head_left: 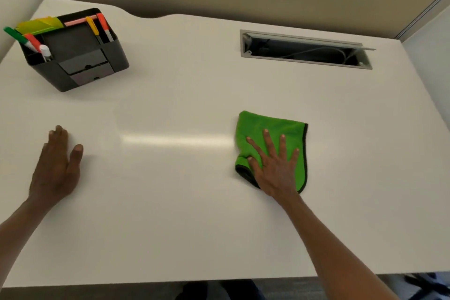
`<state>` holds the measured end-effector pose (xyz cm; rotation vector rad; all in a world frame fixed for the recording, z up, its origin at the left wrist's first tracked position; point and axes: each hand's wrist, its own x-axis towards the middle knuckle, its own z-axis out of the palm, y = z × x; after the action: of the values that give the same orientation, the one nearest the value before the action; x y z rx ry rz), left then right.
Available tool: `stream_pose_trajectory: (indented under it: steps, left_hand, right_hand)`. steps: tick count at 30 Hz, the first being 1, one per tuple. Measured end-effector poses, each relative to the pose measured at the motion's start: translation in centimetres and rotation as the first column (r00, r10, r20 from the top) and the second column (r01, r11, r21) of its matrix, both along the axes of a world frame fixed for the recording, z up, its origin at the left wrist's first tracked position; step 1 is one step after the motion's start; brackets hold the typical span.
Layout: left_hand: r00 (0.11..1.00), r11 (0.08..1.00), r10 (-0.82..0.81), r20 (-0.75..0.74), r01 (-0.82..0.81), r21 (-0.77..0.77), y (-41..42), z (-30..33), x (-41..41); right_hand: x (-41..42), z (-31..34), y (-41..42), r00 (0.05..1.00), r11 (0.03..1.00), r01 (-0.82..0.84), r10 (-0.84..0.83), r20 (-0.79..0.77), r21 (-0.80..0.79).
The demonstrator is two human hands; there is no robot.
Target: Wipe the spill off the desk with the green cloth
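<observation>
Near the front edge of the desk point(170, 226), the green cloth point(270, 129) is pressed flat under the open right hand point(275, 168), the left hand point(57, 165) holds nothing, and unseen wet spots might be missed.

You are working under even, fairly bright overhead light, with a pale streak of glare lying across the smooth white desk top point(170, 140) and soft shadows hugging the black plastic desk organiser point(78, 56). Your wide lens bows the desk's edges, and the whole frame looks slightly soft.
</observation>
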<state>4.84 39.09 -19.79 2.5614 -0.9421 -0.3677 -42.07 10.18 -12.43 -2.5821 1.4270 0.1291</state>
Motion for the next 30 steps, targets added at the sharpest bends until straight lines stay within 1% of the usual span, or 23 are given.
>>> stream_pose_trajectory:
  steps: [3, 5, 8, 10, 14, 21, 26, 30]
  left_hand:
    - [0.999, 0.999, 0.032, 0.034, -0.031, -0.042, -0.5, 1.7, -2.0]
    - [0.999, 0.997, 0.024, 0.032, -0.021, -0.072, -1.0, 2.9, -3.7]
    - [1.0, 0.995, 0.009, 0.025, -0.006, -0.102, -1.5, 4.2, -5.3]
    - [0.999, 0.993, 0.014, 0.039, -0.009, -0.115, -1.7, 4.8, -5.8]
    - [0.998, 0.995, 0.007, 0.069, 0.0, -0.099, -1.9, 5.1, -5.9]
    - [0.985, 0.998, -0.053, 0.163, 0.057, -0.018, -3.0, 4.9, -5.7]
    - [0.985, 0.996, -0.087, 0.15, 0.086, 0.014, -5.0, 5.1, -4.7]
    - [0.983, 0.992, -0.122, 0.138, 0.126, -0.02, -7.1, 5.6, -3.9]
  right_hand:
    - [-2.7, -0.1, -0.7, 0.996, 0.996, 0.085, -0.085, 0.001, -0.012]
    - [-3.5, 0.0, -0.6, 0.991, 0.991, 0.131, -0.131, -0.003, -0.006]
    - [-3.4, -0.1, 0.5, 0.979, 0.979, 0.203, -0.203, 0.0, 0.023]
    - [-3.0, -0.1, 1.4, 0.976, 0.976, 0.217, -0.217, 0.008, 0.036]
    - [-1.0, -0.4, 4.1, 0.989, 0.989, 0.148, -0.148, -0.001, 0.032]
    - [7.8, -1.2, 9.4, 0.994, 0.995, -0.097, 0.098, 0.049, -0.018]
    - [14.1, -1.3, 10.9, 0.98, 0.982, -0.185, 0.188, 0.07, -0.036]
    - [19.0, -1.1, 11.4, 0.959, 0.964, -0.264, 0.265, 0.097, -0.025]
